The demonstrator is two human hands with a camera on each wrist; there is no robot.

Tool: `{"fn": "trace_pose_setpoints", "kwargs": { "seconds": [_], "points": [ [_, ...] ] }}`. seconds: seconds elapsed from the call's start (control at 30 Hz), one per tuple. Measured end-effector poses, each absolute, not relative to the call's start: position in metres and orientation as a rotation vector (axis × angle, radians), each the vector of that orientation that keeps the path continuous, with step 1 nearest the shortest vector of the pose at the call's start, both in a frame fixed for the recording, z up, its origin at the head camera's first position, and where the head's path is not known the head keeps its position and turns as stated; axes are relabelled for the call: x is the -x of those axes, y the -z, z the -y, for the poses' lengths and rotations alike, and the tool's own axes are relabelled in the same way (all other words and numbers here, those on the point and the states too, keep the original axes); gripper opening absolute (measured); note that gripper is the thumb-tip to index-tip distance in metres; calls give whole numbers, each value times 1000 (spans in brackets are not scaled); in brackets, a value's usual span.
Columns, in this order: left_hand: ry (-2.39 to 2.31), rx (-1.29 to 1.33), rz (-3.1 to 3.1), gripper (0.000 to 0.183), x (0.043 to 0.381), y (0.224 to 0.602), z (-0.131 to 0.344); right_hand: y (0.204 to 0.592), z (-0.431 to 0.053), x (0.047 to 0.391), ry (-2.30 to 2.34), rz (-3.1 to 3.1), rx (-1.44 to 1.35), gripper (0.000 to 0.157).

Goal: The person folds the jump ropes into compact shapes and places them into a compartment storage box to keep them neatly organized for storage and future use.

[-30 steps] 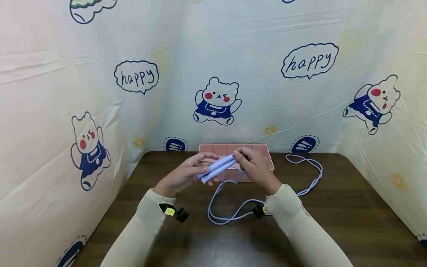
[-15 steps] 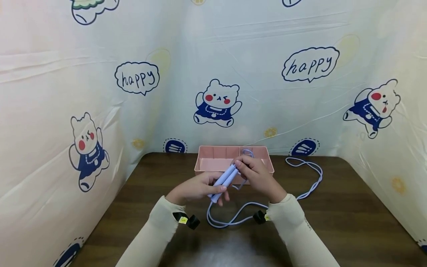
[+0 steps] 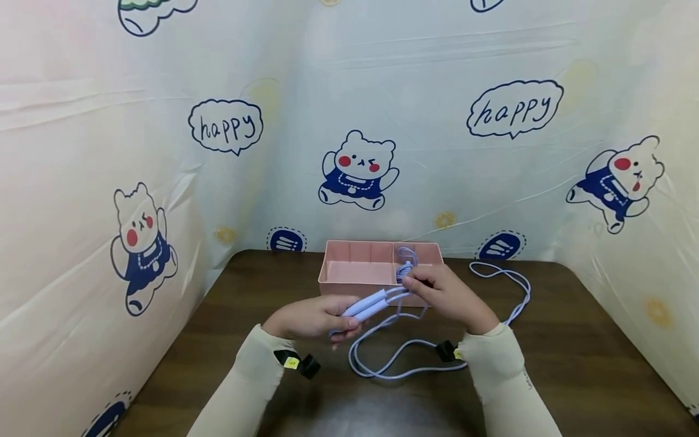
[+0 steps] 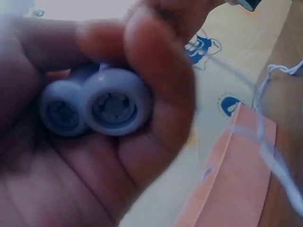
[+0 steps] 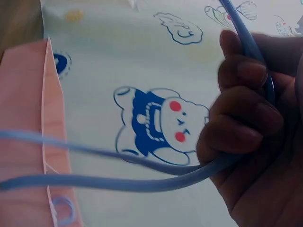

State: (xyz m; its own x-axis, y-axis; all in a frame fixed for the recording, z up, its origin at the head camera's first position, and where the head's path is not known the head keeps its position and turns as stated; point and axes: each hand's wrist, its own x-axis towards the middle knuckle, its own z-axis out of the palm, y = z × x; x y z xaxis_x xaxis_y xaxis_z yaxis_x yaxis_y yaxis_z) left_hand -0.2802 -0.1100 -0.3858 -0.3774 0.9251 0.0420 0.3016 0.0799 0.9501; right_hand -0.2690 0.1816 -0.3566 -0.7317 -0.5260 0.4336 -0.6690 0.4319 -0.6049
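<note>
A pale purple jump rope is stretched between both hands in the head view. My left hand point(image 3: 314, 315) grips its two handles point(image 3: 367, 306) side by side. In the left wrist view, the hollow round ends of the handles point(image 4: 116, 101) show within the curled fingers. My right hand point(image 3: 448, 297) pinches the two cords a little beyond the handles. The right wrist view has the cords point(image 5: 142, 183) running into the curled fingers and out again above. The rest of the cord point(image 3: 382, 376) lies in loose loops on the table and passes behind the right forearm.
Behind the hands stands a pink divided box point(image 3: 344, 290). Its right compartment holds a coiled purple cord point(image 3: 405, 267). More rope point(image 3: 521, 291) trails across the brown table point(image 3: 262, 279) to the right. A printed cloth point(image 3: 426, 152) hangs around the table.
My right hand has slid off the handle ends onto the cords, rightward. The handles have dropped lower and lie flatter than half a second ago, with my left hand still round them.
</note>
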Motion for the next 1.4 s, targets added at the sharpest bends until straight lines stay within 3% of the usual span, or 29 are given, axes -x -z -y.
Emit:
{"fn": "trace_pose_setpoints", "kwargs": {
  "seconds": [0.37, 0.53, 1.0, 1.13, 1.4],
  "points": [
    [-1282, -1264, -1609, 16, 276, 373, 129, 339, -206, 249, -991, 2445, -1177, 11],
    [-1363, -1273, -1506, 21, 273, 367, 141, 335, -217, 248, -952, 2317, -1215, 24],
    [-1760, -1338, -1147, 25, 275, 369, 132, 355, -197, 267, -748, 2349, -920, 32],
    [-1949, -1260, -1075, 23, 276, 372, 126, 362, -181, 271, -629, 2344, -958, 33],
    [-2273, -933, -1263, 28, 278, 376, 105, 373, -145, 272, -294, 2218, -997, 18]
  ]
}}
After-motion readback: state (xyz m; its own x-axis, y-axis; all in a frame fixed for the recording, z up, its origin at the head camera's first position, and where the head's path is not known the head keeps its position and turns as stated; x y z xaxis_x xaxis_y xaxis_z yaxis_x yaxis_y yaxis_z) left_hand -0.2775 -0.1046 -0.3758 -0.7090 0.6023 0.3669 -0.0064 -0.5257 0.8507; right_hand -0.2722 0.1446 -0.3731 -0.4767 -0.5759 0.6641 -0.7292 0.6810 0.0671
